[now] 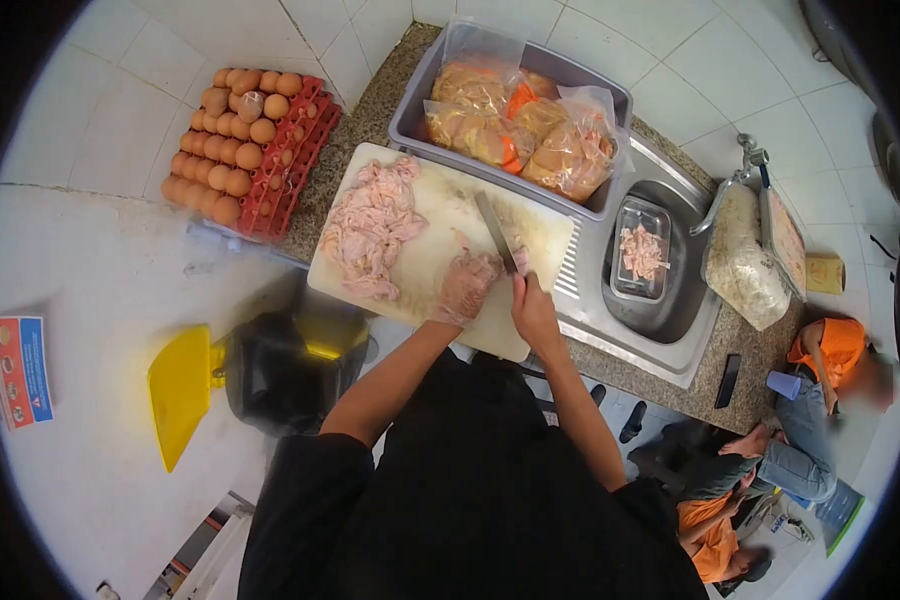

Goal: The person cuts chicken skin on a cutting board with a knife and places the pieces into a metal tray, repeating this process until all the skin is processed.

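Note:
My right hand (pixel 536 318) is wrapped round the handle of a knife (pixel 494 229), whose blade points up and left over the white cutting board (pixel 490 335). In a clear plastic glove, my left hand (pixel 467 285) rests on the board left of the knife. Its fingers are bent, and what lies under them is hidden. A small pink piece (pixel 521 259) sits beside the blade. Pale pink raw skin or meat (pixel 373 225) is heaped on the board's left part.
Red trays of eggs (pixel 232 146) stand at the left. Behind the board, a grey tub (pixel 406 120) holds bagged meat. A clear container (pixel 642 290) with pink pieces is in the sink (pixel 685 300). Two people in orange sit at the lower right. A yellow lid (pixel 181 390) is at lower left.

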Tool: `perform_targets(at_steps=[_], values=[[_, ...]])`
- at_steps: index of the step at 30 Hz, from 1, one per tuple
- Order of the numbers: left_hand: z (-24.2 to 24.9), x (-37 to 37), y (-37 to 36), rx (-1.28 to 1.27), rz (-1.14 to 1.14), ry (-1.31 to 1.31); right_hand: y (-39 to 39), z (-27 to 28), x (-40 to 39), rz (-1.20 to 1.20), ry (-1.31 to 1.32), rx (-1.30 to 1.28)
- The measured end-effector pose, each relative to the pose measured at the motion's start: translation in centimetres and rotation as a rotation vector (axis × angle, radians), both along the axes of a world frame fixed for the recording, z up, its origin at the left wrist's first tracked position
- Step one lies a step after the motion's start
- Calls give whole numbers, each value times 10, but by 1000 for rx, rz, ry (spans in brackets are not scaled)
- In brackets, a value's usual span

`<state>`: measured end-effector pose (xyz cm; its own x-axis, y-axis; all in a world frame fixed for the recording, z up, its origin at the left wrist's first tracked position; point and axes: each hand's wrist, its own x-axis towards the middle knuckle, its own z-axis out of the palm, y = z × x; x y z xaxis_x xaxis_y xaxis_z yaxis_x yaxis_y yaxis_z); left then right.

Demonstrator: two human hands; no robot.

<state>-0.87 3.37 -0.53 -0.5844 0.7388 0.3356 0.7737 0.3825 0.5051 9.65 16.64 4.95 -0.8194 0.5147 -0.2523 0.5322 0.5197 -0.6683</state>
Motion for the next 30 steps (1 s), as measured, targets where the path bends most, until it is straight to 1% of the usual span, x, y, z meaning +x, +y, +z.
perform_targets(at_steps=[2,4,5,7,8,10,11,13,16,18,20,21,23,26,29,30], values=[[-17,0,0,-14,39,-24,-4,-3,46,-27,-17,-31],[1,5,-7,168,169,-41,-3,3,93,-27,32,-85],[8,5,-12,255,229,-45,-4,5,101,-38,19,-99],[-2,10,-31,132,213,-3,-11,12,113,-71,-21,-133],[-7,12,-37,74,209,12,-12,12,109,-18,-18,-91],[-7,8,-46,60,87,90,-16,7,86,82,-4,-9],[-7,5,-47,54,22,129,-14,8,75,69,-37,36],[-12,9,-46,-15,53,133,-8,14,56,52,-107,125],[-24,8,-42,-57,121,206,5,9,50,-46,-31,100],[-26,6,-42,-23,132,243,-1,11,54,20,7,42],[-11,5,-45,52,91,247,-24,19,63,115,32,-13],[-5,3,-46,104,86,144,-34,14,64,162,-26,30],[4,6,-53,205,80,-76,-38,4,61,112,-67,-9],[-3,6,-54,88,49,19,-44,1,57,85,-71,-14],[-8,7,-53,105,40,54,-44,5,34,86,-108,22],[-7,7,-54,85,27,19,-47,7,24,81,-134,29]])
